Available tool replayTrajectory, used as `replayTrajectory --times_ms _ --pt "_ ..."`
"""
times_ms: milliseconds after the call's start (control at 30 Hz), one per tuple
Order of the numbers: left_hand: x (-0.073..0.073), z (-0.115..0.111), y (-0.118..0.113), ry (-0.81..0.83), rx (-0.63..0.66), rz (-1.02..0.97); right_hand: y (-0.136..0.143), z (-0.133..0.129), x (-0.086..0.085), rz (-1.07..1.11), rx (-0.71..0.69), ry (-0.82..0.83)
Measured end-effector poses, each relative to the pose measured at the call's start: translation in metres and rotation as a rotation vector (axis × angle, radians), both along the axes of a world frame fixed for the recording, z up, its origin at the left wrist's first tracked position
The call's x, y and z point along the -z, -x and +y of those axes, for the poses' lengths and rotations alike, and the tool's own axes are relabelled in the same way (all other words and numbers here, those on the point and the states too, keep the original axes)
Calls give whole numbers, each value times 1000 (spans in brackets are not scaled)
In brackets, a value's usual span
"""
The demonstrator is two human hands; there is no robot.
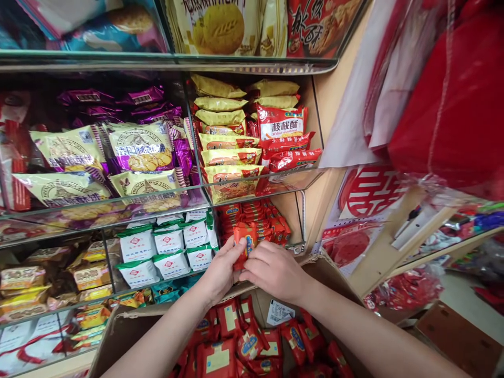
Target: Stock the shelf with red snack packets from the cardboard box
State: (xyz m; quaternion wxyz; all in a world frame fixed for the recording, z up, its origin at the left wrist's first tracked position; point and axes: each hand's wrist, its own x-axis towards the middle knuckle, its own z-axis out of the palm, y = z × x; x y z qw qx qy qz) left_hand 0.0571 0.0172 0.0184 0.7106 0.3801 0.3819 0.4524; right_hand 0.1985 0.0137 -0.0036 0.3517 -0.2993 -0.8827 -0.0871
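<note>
Left hand (220, 270) gripping a red packet (243, 231), right hand (277, 270) with fingers closed on its edge, open carton (334, 281) below.

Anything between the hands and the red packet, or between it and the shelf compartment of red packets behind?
Nothing visible: the left hand and right hand both touch the red packet. Beyond it, no loose object shows before the shelf compartment, though the hands hide part of its front.
</note>
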Motion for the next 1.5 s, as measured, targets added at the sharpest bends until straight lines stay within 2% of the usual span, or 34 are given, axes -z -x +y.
replayTrajectory --times_ms 200,333,433,500,600,700,767,800,900,967,1100,1200,1367,1500 --pt "-2 0 3 -25 129 36 -4 5 1 730 105 477" --pt "1 -1 0 -85 214 140 -9 12 2 773 -52 765" --pt "7 -2 -2 -137 194 229 -11 14 3 816 -173 980" --pt "10 -1 -3 -139 159 286 -12 13 5 871 -184 1081" --pt "13 0 -4 -102 118 357 -12 15 5 896 -102 1152" --pt "13 3 -5 -89 117 439 -13 27 0 972 -11 1104" --pt "14 5 -4 -119 120 490 -14 43 -7 948 52 990" --pt "14 6 -4 -139 126 515 -14 53 -11 874 93 899" --pt "17 6 -4 -203 165 559 -7 85 -21 468 233 558" --pt "18 5 -4 -243 178 561 4 105 -24 246 245 439" --pt "16 2 -4 -243 178 540 35 130 -22 113 143 414" --pt "15 0 -2 -209 194 526 49 137 -14 87 145 394" --pt "17 2 -1 -195 222 510 53 139 4 25 174 403" --pt "20 5 -2 -221 237 506 55 142 10 9 163 435"
